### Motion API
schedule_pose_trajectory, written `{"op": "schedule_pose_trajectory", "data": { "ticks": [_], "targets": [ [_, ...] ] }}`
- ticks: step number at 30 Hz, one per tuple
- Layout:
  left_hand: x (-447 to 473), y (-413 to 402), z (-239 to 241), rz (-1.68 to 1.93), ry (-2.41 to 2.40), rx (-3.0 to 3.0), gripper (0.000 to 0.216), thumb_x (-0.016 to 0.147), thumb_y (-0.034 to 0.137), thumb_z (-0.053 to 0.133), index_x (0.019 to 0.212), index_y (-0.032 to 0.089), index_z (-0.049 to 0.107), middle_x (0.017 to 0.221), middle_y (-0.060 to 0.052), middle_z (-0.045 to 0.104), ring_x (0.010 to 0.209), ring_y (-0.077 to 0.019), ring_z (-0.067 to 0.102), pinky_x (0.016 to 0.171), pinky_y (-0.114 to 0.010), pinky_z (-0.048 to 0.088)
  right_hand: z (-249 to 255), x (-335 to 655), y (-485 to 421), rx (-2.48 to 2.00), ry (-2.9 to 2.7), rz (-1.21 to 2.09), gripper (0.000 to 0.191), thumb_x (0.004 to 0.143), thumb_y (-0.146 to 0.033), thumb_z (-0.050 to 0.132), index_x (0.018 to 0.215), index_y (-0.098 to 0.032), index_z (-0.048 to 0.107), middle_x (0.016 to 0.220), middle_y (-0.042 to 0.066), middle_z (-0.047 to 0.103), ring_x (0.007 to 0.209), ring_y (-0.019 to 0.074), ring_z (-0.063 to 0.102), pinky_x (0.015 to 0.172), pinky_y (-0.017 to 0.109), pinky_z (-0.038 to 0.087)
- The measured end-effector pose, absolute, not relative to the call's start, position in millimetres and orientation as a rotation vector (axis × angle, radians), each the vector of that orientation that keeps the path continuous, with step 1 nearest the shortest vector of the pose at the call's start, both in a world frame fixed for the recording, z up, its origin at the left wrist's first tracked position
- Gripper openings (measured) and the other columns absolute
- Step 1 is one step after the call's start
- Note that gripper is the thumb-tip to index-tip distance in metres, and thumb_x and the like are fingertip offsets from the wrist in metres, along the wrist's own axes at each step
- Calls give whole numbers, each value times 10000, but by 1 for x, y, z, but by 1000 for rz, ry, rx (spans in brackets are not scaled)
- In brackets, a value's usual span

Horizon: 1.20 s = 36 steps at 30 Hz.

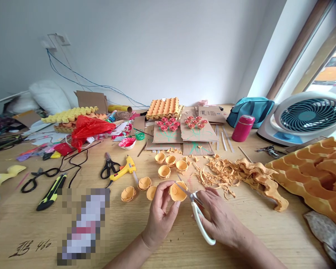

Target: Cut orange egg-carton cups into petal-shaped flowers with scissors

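Two bare forearms come in from six o'clock over the wooden worktop (123, 228). The left hand (159, 215) holds an orange pulp cup (177, 192) just above the worktop at the middle of the view, its fingers (168, 192) pinched on the cup's left wall and the thumb under it. The right hand (220, 220), at three o'clock of the cup, has its fingers closed around the white handles of the scissors (198, 216). The blades stand slightly apart and touch the cup's rim.

At seven o'clock, dark handwriting (30, 247) on the worktop ends in "460"; the marks before it cannot be read. Print on the cardboard sheets (197, 132) at twelve o'clock is too small to read; red paper flowers sit on them.

Four trimmed cups (168, 164) cluster at twelve o'clock of the hands, and three more (140, 188) lie at ten o'clock. Orange scraps (226, 172) pile up at one o'clock, beside an orange egg tray (310, 175) at three o'clock. A yellow glue gun (124, 170) and black scissors (109, 166) lie at ten o'clock, well apart from the hands.
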State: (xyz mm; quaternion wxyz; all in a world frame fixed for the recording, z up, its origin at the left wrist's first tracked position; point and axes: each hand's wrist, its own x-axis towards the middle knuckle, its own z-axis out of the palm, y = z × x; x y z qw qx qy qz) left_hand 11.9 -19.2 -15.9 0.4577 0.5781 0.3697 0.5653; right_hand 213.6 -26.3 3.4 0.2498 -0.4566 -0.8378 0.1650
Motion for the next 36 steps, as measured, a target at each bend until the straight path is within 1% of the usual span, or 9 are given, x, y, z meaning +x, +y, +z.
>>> {"op": "schedule_pose_trajectory", "data": {
  "ticks": [3,6,10,15,18,23,29,33,36],
  "targets": [
    [12,-20,-13,1396,901,1409,353,901,259,638,1236,274,528,1245,-81,570,1220,-244,563,1064,-384,473,3,214,-27,-1239,-2285,450,154,966,-300,477,842,-232,414,797,8,551,756,201,521,895,418,407],
    [12,-19,-11,1404,899,1406,356,896,265,645,1234,261,533,1242,-86,582,1216,-245,568,1060,-379,473,1,215,-27,-1225,-2282,454,171,957,-269,478,816,-232,389,765,-9,529,713,182,506,890,415,404],
    [12,-18,-9,1425,879,1416,370,896,271,645,1247,253,527,1266,-86,582,1227,-238,560,1062,-368,464,-2,217,-25,-1196,-2271,458,228,939,-239,502,779,-237,338,708,-37,490,649,159,463,849,392,408],
    [13,-17,-4,1429,848,1386,362,913,303,623,1253,252,509,1248,-79,605,1202,-229,584,1052,-358,462,0,220,-24,-1173,-2285,456,262,975,-294,486,769,-237,335,709,-26,504,662,167,461,778,359,407],
    [13,-17,-2,1430,833,1368,358,916,310,620,1249,253,500,1237,-79,610,1190,-227,592,1033,-352,472,0,220,-24,-1174,-2293,438,259,983,-291,470,767,-237,339,710,-19,511,664,170,464,751,346,403],
    [10,-17,-4,1401,833,1387,335,906,295,635,1216,243,521,1198,-74,610,1151,-220,598,1016,-348,480,-4,219,-22,-1205,-2299,394,216,972,-292,467,788,-237,368,721,-13,523,661,177,479,817,387,409],
    [9,-16,-8,1323,809,1395,321,900,286,642,1197,232,535,1184,-82,613,1144,-229,599,1015,-355,482,-2,220,-22,-1249,-2308,358,151,955,-314,500,847,-229,438,794,14,567,747,204,529,862,409,401],
    [11,-16,-5,1330,800,1373,311,897,294,647,1185,237,543,1166,-66,620,1133,-220,605,1011,-344,483,-2,221,-22,-1238,-2323,355,179,972,-311,470,821,-231,414,744,-7,534,686,183,494,891,421,391],
    [10,-16,-1,1319,799,1351,326,900,309,644,1200,244,534,1174,-62,623,1130,-217,611,1000,-336,487,-3,222,-23,-1213,-2321,373,206,976,-301,467,801,-233,382,716,-25,507,648,165,466,885,411,391]
  ]
}}
